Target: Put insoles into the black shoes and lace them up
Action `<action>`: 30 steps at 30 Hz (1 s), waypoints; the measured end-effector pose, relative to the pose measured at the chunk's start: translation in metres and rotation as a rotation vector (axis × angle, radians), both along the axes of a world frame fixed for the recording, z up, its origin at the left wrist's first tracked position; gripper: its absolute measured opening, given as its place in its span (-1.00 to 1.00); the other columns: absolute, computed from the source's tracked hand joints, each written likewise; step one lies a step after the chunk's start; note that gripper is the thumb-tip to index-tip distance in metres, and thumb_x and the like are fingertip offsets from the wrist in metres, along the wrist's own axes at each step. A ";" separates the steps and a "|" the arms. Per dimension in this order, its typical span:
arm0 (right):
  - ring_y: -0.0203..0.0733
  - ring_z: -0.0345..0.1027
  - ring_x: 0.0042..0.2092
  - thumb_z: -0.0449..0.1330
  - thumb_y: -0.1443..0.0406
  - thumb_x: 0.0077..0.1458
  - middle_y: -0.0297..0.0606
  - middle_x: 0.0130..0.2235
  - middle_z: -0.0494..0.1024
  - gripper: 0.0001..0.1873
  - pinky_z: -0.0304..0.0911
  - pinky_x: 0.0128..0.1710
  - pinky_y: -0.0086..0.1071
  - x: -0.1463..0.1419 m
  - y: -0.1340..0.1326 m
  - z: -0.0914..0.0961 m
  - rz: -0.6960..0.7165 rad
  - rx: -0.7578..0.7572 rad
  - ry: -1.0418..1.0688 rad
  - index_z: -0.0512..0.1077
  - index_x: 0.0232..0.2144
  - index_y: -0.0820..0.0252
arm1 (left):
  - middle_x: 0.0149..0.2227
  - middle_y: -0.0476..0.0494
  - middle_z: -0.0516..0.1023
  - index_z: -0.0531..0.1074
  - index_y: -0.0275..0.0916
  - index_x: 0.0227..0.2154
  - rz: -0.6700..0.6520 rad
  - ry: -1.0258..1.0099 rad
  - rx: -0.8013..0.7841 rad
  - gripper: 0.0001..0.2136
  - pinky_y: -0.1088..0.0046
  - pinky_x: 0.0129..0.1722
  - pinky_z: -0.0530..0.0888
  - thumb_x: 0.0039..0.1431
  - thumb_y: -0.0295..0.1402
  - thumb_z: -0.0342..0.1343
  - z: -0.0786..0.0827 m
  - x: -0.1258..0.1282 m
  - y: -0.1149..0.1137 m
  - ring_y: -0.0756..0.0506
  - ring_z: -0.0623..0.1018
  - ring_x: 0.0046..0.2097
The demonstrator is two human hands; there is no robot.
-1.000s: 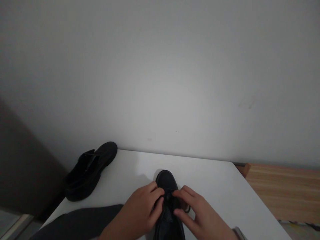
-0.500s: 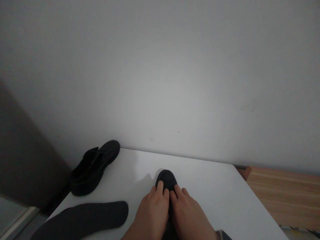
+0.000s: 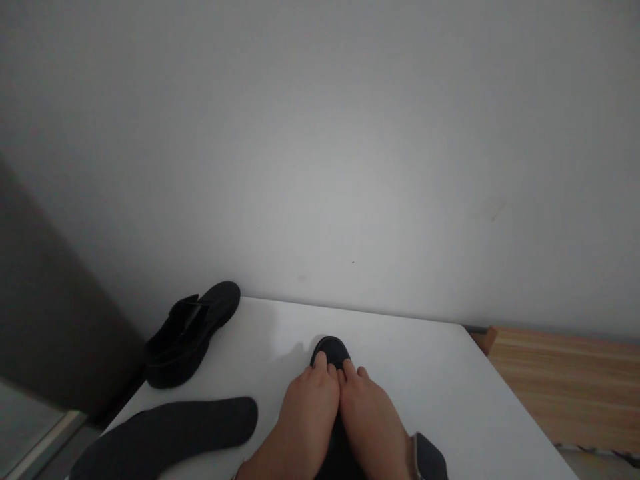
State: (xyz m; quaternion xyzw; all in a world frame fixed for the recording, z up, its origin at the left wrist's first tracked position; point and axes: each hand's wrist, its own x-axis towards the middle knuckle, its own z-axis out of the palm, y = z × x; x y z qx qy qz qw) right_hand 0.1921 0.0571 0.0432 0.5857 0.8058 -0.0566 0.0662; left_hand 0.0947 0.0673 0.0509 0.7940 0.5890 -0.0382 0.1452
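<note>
A black shoe [image 3: 331,348] lies on the white tabletop [image 3: 395,353] with its toe pointing to the wall. My left hand [image 3: 311,400] and my right hand [image 3: 369,405] meet over the shoe's upper, side by side. Their fingers are bent and closed on the shoe just behind the toe; the fingertips and thumbs are mostly hidden. Left of my hands, a dark insole [image 3: 200,427] lies flat, its near end cut by the frame. A second black shoe [image 3: 190,337] stands at the far left edge of the table, its top strap raised.
A pale wall [image 3: 350,167] rises directly behind the table. To the right sits a wood-grain surface [image 3: 540,387], past the table's edge. A dark panel [image 3: 50,300] stands at the left. There is a dark watch-like band [image 3: 430,457] on my right wrist.
Both hands have slid slightly forward along the shoe toward its toe and drawn closer together. More of the right wrist's band shows. The insole and second shoe stay on the table.
</note>
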 end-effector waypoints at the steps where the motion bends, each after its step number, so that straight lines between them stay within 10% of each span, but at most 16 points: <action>1: 0.07 0.52 -0.02 0.03 0.63 0.20 0.06 0.03 0.57 -0.54 0.50 -0.09 -0.17 0.000 0.001 -0.003 -0.008 0.008 0.000 0.51 0.03 0.29 | 0.07 -0.44 0.54 0.48 -0.43 0.01 0.001 0.001 0.007 -0.56 0.20 -0.06 0.60 0.22 -0.76 -0.19 -0.001 0.000 0.001 -0.26 0.64 -0.02; 15: 0.11 0.43 0.01 -0.01 0.61 0.15 0.08 0.02 0.51 -0.59 0.42 -0.03 -0.09 0.018 -0.005 -0.018 -0.055 0.160 0.178 0.49 -0.05 0.34 | 0.01 -0.33 0.51 0.53 -0.34 -0.18 0.002 -0.060 0.214 -0.71 0.10 0.07 0.45 0.22 -0.65 -0.07 -0.005 -0.008 -0.007 -0.31 0.50 0.07; 22: -0.06 0.36 -0.15 -0.04 0.54 0.20 -0.13 -0.20 0.44 -0.77 0.34 -0.11 -0.19 0.030 -0.008 -0.026 -0.039 0.224 0.800 0.34 -0.25 0.22 | -0.23 -0.12 0.51 0.43 -0.20 -0.35 0.017 -0.657 0.334 -0.83 0.26 -0.06 0.42 0.25 -0.56 -0.02 -0.007 -0.019 -0.016 -0.17 0.48 -0.12; 30: -0.26 0.37 -0.36 0.02 0.31 0.37 -0.34 -0.33 0.47 -0.86 0.30 -0.36 -0.39 0.038 -0.029 0.012 0.012 0.212 1.440 0.34 -0.26 0.10 | -0.34 -0.02 0.59 0.37 -0.16 -0.31 0.100 -1.264 0.198 -0.87 0.42 -0.17 0.47 0.36 -0.36 -0.04 0.033 -0.038 -0.038 -0.08 0.59 -0.23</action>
